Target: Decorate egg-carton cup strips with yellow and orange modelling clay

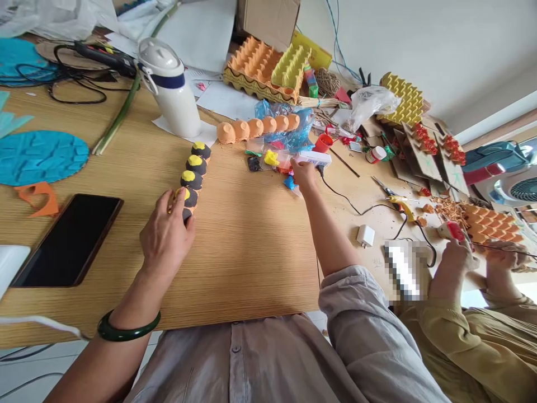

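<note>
My left hand (166,233) rests on the near end of a strip of egg-carton cups painted black with yellow tops (195,169), fingers curled over the last cup. My right hand (302,174) reaches far across the wooden table (251,252) to a white glue gun (314,158) and closes on its near end, among small coloured clay pieces (272,158). A row of plain orange carton cups (257,127) lies just beyond.
A black phone (69,239) lies at my left, a white thermos (168,87) stands behind the painted strip. Blue textured cutouts (39,157) are at far left. Egg trays (263,68) sit at the back. Another person's hands (457,254) work at the right with a glue gun (451,229).
</note>
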Demonstrator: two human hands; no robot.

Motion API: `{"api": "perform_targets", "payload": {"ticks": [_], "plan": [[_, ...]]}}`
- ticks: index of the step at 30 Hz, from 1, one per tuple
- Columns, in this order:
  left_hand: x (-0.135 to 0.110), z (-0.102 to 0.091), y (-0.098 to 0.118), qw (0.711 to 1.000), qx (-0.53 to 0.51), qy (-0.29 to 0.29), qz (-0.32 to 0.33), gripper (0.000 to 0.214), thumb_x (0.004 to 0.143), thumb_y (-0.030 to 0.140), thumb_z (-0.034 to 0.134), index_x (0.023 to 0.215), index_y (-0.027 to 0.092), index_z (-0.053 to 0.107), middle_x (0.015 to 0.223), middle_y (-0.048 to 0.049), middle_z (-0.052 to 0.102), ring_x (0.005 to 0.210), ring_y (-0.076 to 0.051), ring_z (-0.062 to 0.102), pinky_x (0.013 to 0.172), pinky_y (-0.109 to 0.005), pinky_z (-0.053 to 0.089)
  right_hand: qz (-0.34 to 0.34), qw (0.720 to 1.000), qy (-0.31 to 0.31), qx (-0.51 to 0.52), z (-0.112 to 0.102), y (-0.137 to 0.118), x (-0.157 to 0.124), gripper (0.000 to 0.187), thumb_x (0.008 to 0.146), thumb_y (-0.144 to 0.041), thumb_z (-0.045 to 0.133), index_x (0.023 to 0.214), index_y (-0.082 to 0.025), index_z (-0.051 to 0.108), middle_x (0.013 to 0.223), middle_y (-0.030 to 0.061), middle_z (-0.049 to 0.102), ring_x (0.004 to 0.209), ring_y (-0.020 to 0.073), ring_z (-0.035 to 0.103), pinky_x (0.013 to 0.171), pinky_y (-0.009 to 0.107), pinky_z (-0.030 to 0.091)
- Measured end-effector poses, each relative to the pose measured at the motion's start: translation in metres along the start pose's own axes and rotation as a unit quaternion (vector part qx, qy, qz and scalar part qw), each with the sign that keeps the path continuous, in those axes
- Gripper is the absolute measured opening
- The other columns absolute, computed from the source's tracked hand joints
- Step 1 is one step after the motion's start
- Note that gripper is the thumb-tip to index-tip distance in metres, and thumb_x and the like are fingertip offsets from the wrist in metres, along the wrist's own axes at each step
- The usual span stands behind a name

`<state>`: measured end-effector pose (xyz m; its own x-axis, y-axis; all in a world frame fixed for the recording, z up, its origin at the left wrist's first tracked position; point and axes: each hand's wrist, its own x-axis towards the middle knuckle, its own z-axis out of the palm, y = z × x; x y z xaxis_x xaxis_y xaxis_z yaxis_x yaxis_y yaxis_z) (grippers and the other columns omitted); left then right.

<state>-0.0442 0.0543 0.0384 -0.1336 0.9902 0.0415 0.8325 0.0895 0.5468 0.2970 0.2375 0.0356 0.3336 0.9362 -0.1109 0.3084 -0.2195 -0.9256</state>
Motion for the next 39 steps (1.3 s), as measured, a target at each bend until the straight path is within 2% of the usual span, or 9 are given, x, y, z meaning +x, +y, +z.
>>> {"api": "perform_targets", "payload": {"ticks": [6, 10, 13, 15, 18, 22, 26, 32, 39], "plan": [[0.006, 0.008, 0.004, 0.994, -0.031, 0.043, 0.099, 0.072, 0.105, 0.042, 0.060, 0.172, 0.013, 0.057, 0.183, -0.0260, 0.047, 0.171, -0.050, 0.047, 0.143, -0.068, 0.038, 0.027, 0.998, 0.037, -0.044, 0.010, -0.011, -0.005, 0.044, 0.100, -0.011, 0.070, 0.061, -0.018, 0.051, 0.052, -0.0107, 0.032, 0.054, 0.0023, 0.033, 0.057, 0.025, 0.029], [0.010, 0.015, 0.036, 0.979, -0.111, 0.046, 0.166, 0.056, 0.108, 0.040, 0.060, 0.159, 0.019, 0.070, 0.175, -0.0198, 0.060, 0.165, -0.040, 0.058, 0.142, -0.059, 0.045, 0.000, 0.999, 0.038, -0.019, 0.013, -0.027, -0.019, 0.039, 0.100, -0.008, 0.067, 0.066, -0.021, 0.052, 0.056, -0.0104, 0.038, 0.059, 0.0070, 0.036, 0.058, 0.025, 0.032], [0.014, 0.024, 0.064, 0.960, -0.190, 0.020, 0.206, 0.044, 0.109, 0.041, 0.060, 0.144, 0.022, 0.079, 0.158, -0.0141, 0.076, 0.149, -0.034, 0.072, 0.137, -0.056, 0.053, -0.045, 0.998, 0.036, -0.004, 0.012, -0.038, -0.048, 0.036, 0.104, -0.014, 0.067, 0.072, -0.022, 0.053, 0.064, -0.0081, 0.047, 0.065, 0.0089, 0.041, 0.065, 0.025, 0.037], [0.017, 0.034, 0.080, 0.941, -0.283, -0.010, 0.188, 0.046, 0.108, 0.047, 0.063, 0.142, 0.020, 0.080, 0.150, -0.0148, 0.080, 0.136, -0.031, 0.079, 0.127, -0.050, 0.062, -0.109, 0.994, 0.020, -0.013, 0.013, -0.037, -0.081, 0.037, 0.101, -0.014, 0.071, 0.071, -0.023, 0.052, 0.065, -0.0072, 0.046, 0.067, 0.0105, 0.042, 0.067, 0.027, 0.035], [0.017, 0.053, 0.096, 0.885, -0.453, -0.058, 0.093, 0.065, 0.099, 0.066, 0.078, 0.139, 0.015, 0.079, 0.143, -0.0190, 0.083, 0.122, -0.031, 0.085, 0.112, -0.045, 0.070, -0.229, 0.972, -0.022, -0.040, 0.018, -0.021, -0.135, 0.034, 0.100, -0.021, 0.073, 0.073, -0.024, 0.054, 0.068, -0.0064, 0.046, 0.066, 0.0117, 0.041, 0.069, 0.029, 0.036], [0.009, 0.074, 0.101, 0.845, -0.530, -0.069, 0.009, 0.078, 0.083, 0.086, 0.088, 0.112, 0.014, 0.083, 0.111, -0.0162, 0.090, 0.105, -0.032, 0.088, 0.098, -0.040, 0.073, -0.298, 0.953, -0.025, -0.045, 0.027, 0.012, -0.180, 0.027, 0.102, -0.029, 0.067, 0.077, -0.025, 0.056, 0.071, -0.0051, 0.050, 0.063, 0.0115, 0.039, 0.063, 0.028, 0.037], [-0.001, 0.084, 0.094, 0.854, -0.517, -0.057, 0.025, 0.073, 0.090, 0.087, 0.082, 0.107, 0.016, 0.087, 0.105, -0.0134, 0.091, 0.096, -0.029, 0.089, 0.090, -0.036, 0.073, -0.307, 0.950, -0.044, -0.013, 0.028, 0.031, -0.187, 0.019, 0.104, -0.035, 0.067, 0.089, -0.024, 0.064, 0.070, -0.0072, 0.049, 0.059, 0.0105, 0.037, 0.059, 0.026, 0.039], [-0.005, 0.085, 0.088, 0.867, -0.494, -0.044, 0.040, 0.064, 0.100, 0.080, 0.073, 0.098, 0.017, 0.088, 0.097, -0.0109, 0.091, 0.086, -0.027, 0.089, 0.080, -0.031, 0.072, -0.262, 0.960, -0.098, 0.027, 0.028, 0.035, -0.184, 0.018, 0.106, -0.038, 0.070, 0.099, -0.022, 0.070, 0.072, -0.0068, 0.054, 0.058, 0.0093, 0.041, 0.054, 0.024, 0.039], [-0.006, 0.081, 0.092, 0.870, -0.488, -0.038, 0.057, 0.054, 0.105, 0.067, 0.069, 0.092, 0.017, 0.085, 0.086, -0.0078, 0.088, 0.078, -0.023, 0.085, 0.075, -0.028, 0.069, -0.311, 0.946, -0.086, 0.001, 0.025, 0.037, -0.183, 0.009, 0.102, -0.027, 0.074, 0.096, -0.022, 0.070, 0.073, -0.0074, 0.055, 0.059, 0.0087, 0.039, 0.054, 0.023, 0.036]]}}
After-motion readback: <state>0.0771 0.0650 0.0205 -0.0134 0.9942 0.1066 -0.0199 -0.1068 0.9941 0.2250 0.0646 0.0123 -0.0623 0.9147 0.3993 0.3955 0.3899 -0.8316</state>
